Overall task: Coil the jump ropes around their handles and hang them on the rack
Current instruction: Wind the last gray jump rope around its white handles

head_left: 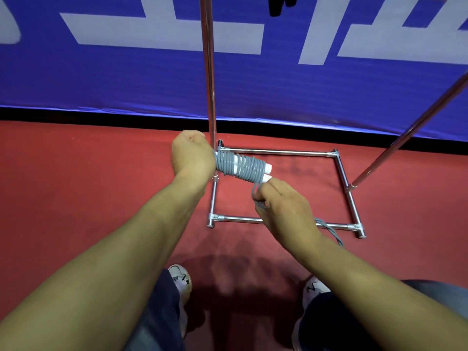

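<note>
Coiling is nearly finished: above the rack base (278,152), the left hand (193,154) grips the white handles (267,169), wrapped in grey rope (243,168). The right hand (283,209) pinches the loose tail just below. Next, I judge, secure that tail, then hang.

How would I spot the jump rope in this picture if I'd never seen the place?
Find the chrome rack standing on the red floor before the blue banner. Just above its base frame, the left hand grips white handles. The jump rope is the grey cord coiled round them, its loose end pinched by the right hand.
</note>
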The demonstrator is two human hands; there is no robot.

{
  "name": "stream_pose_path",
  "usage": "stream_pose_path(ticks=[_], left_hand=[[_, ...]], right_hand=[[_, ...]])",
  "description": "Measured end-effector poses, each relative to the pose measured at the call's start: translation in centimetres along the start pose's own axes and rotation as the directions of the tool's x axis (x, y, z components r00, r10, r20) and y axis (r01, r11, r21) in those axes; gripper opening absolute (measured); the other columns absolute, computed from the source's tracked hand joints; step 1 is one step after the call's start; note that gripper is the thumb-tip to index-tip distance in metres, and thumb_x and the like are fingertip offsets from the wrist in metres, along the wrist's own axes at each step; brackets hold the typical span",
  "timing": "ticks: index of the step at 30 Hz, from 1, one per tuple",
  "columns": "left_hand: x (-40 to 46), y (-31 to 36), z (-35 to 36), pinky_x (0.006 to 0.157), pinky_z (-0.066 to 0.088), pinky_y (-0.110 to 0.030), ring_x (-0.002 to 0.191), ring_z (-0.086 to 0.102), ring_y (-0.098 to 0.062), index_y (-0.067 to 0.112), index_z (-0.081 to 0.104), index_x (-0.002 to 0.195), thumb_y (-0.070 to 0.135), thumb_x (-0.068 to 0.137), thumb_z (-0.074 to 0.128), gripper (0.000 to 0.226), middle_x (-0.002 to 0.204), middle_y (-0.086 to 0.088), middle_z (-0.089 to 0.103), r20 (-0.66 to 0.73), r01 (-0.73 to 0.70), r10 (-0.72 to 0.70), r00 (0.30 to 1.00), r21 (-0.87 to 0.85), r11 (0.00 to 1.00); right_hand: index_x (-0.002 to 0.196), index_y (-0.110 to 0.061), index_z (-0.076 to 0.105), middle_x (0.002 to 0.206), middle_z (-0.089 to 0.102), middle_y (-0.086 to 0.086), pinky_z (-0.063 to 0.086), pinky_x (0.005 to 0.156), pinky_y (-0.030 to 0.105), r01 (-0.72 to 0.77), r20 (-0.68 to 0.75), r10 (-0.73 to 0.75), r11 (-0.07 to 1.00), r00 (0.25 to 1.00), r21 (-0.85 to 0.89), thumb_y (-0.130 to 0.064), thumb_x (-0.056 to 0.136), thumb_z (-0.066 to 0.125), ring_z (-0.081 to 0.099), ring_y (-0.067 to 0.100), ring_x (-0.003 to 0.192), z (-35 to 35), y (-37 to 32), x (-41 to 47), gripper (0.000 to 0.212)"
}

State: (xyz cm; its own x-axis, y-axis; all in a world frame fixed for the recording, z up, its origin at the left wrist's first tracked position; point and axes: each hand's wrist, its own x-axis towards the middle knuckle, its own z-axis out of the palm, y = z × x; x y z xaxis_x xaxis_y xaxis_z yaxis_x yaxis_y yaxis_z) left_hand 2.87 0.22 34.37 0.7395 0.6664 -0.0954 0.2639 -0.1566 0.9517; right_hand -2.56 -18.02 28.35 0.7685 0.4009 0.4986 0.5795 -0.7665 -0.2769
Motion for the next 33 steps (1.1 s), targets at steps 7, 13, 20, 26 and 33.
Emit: stream_pose_path(ticks=[7, 13, 20, 26, 33], left_hand=[[0.1, 0.4, 0.0, 0.047, 0.027, -0.024, 0.061, 0.038, -0.022, 0.023, 0.044, 0.069, 0.012, 0.098, 0.040, 0.030, 0.073, -0.007, 0.045, -0.003, 0.195, -0.204, 0.979, -0.280, 0.940], [-0.4, 1.7, -0.3, 0.036, 0.023, -0.011, 0.035, 0.034, -0.012, 0.020, 0.054, 0.088, 0.012, 0.101, 0.038, 0.022, 0.063, -0.003, 0.045, 0.057, 0.270, -0.269, 0.961, -0.384, 0.883], [1.3, 1.7, -1.6, 0.037, 0.025, -0.014, 0.039, 0.037, -0.015, 0.020, 0.055, 0.088, 0.012, 0.097, 0.038, 0.020, 0.066, -0.002, 0.049, -0.048, 0.231, -0.273, 0.961, -0.401, 0.886], [1.1, 1.5, -1.8, 0.054, 0.031, -0.034, 0.062, 0.039, -0.022, 0.024, 0.045, 0.068, 0.009, 0.090, 0.038, 0.027, 0.073, -0.009, 0.046, -0.092, 0.103, -0.139, 0.986, -0.325, 0.940], [1.2, 1.6, -1.9, 0.045, 0.025, -0.024, 0.059, 0.035, -0.020, 0.023, 0.043, 0.070, 0.010, 0.093, 0.037, 0.028, 0.067, -0.004, 0.040, -0.062, 0.129, -0.164, 0.985, -0.375, 0.918]], right_hand=[[0.093, -0.016, 0.058, 0.084, 0.050, 0.001, 0.041, 0.068, 0.014, -0.198, -0.070, 0.258, 0.863, 0.963, 0.466, -0.004, 0.092, 0.061, 0.051, 0.003, 0.074, -0.6, -1.0, 0.2, 0.012], [0.075, -0.015, 0.052, 0.054, 0.047, -0.009, 0.041, 0.059, 0.040, -0.589, 0.345, 0.477, 0.648, 0.808, 0.483, -0.069, 0.086, 0.027, 0.045, 0.012, 0.056, 1.7, -1.7, -1.1, 0.060], [0.110, -0.022, 0.062, 0.093, 0.059, -0.019, 0.037, 0.084, 0.016, -0.448, 0.265, 0.361, 0.720, 0.894, 0.530, -0.030, 0.099, 0.031, 0.053, 0.000, 0.091, 1.8, -1.7, -3.2, 0.034], [0.110, -0.026, 0.073, 0.096, 0.075, 0.003, 0.052, 0.082, 0.039, -0.375, 0.459, 0.278, 0.917, 0.844, 0.134, -0.034, 0.095, 0.059, 0.067, 0.030, 0.097, 0.9, 0.1, -1.8, 0.022], [0.074, -0.016, 0.055, 0.063, 0.066, -0.002, 0.056, 0.067, 0.035, -0.661, 0.485, 0.492, 0.695, 0.723, 0.282, -0.023, 0.083, 0.076, 0.068, 0.015, 0.058, 0.7, 0.3, -0.7, 0.024]])
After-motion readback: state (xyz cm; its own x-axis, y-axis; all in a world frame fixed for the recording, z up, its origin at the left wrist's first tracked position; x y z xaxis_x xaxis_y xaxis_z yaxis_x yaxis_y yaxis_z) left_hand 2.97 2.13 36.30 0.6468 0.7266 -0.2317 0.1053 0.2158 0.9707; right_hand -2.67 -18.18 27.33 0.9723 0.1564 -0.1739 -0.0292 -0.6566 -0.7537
